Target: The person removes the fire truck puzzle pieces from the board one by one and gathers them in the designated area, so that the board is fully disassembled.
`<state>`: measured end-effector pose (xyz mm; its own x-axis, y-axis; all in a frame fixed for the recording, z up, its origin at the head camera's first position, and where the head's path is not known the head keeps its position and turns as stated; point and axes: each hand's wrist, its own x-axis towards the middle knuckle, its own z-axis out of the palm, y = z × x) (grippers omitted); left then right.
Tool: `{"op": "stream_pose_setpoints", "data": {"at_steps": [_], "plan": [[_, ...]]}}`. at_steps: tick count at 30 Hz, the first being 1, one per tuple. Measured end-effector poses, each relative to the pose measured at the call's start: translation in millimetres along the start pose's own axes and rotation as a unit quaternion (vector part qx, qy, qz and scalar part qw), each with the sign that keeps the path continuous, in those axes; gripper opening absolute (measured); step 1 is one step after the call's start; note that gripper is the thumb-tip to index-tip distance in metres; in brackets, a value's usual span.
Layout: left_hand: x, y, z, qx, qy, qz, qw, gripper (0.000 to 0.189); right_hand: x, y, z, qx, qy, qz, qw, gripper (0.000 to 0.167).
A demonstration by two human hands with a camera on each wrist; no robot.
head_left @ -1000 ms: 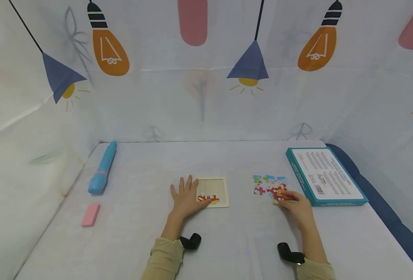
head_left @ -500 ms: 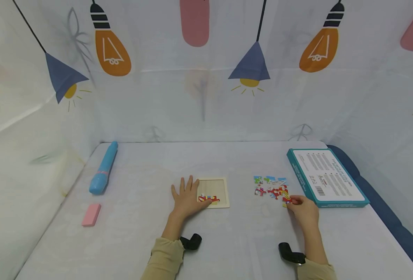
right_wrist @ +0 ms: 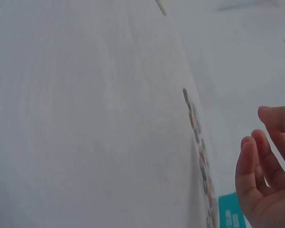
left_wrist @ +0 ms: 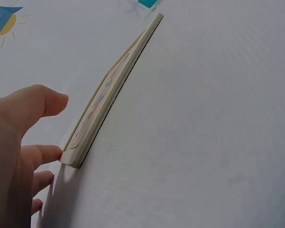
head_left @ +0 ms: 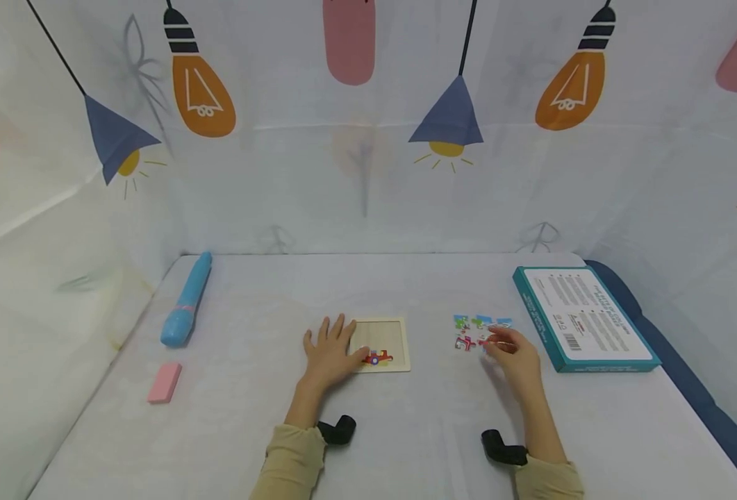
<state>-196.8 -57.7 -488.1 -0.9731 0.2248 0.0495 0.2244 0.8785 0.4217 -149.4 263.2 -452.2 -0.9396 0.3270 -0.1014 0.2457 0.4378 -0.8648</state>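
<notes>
A wooden puzzle tray (head_left: 407, 347) lies mid-table with a few joined puzzle pieces (head_left: 381, 358) along its front, showing a red vehicle-like picture. My left hand (head_left: 327, 354) spreads at its left side, the thumb reaching over the front left corner. In the left wrist view a fingertip of the left hand (left_wrist: 23, 128) meets the corner of the tray (left_wrist: 121, 76) and the thumb is raised. My right hand (head_left: 517, 360) hovers over the loose puzzle pieces (head_left: 465, 343), partly hiding them. In the right wrist view the right hand's (right_wrist: 270, 185) bent fingers and thumb stand apart, holding nothing.
A teal and white box (head_left: 587, 316) lies at the right, beyond the loose pieces. On the left side are a blue microphone-shaped object (head_left: 185, 302) and a pink block (head_left: 164, 382). A patterned white cloth (head_left: 368, 173) hangs behind the table.
My right hand first shifted right with a puzzle piece, then let go and moved back left over the loose pieces. My left thumb drew back slightly left, uncovering more of the tray's pieces.
</notes>
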Motion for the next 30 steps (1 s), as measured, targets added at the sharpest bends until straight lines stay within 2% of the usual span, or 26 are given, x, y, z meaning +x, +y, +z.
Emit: {"op": "stream_pose_setpoints", "data": {"at_steps": [7,11,19,22,25,30], "plan": [[-2.6,-3.3,-5.7,-0.016,-0.009,0.007,0.9998,0.071,-1.1,-15.0,38.8,0.094,-0.057,-0.039,0.9932,0.036],[-1.4,-4.2,-5.4,-0.015,-0.007,0.011,0.9998,0.073,-3.8,-24.1,62.3,0.091,-0.093,-0.057,0.9898,0.035],[-0.5,-6.8,-3.0,-0.022,0.003,0.016,0.9996,0.072,-13.0,-41.0,102.8,0.012,-0.138,-0.132,0.9815,0.03],[-2.8,-6.2,-3.9,-0.029,0.017,0.026,0.9991,0.07,-15.3,-44.2,113.2,-0.031,-0.15,-0.176,0.9725,0.03],[-4.2,-4.9,-5.0,-0.03,0.014,0.026,0.9991,0.071,-16.3,-44.9,120.1,-0.085,-0.153,-0.207,0.9626,0.034],[-0.9,-5.9,-4.0,-0.019,-0.006,0.012,0.9997,0.072,-15.9,-45.9,126.4,-0.162,-0.151,-0.218,0.9503,0.036]]}}
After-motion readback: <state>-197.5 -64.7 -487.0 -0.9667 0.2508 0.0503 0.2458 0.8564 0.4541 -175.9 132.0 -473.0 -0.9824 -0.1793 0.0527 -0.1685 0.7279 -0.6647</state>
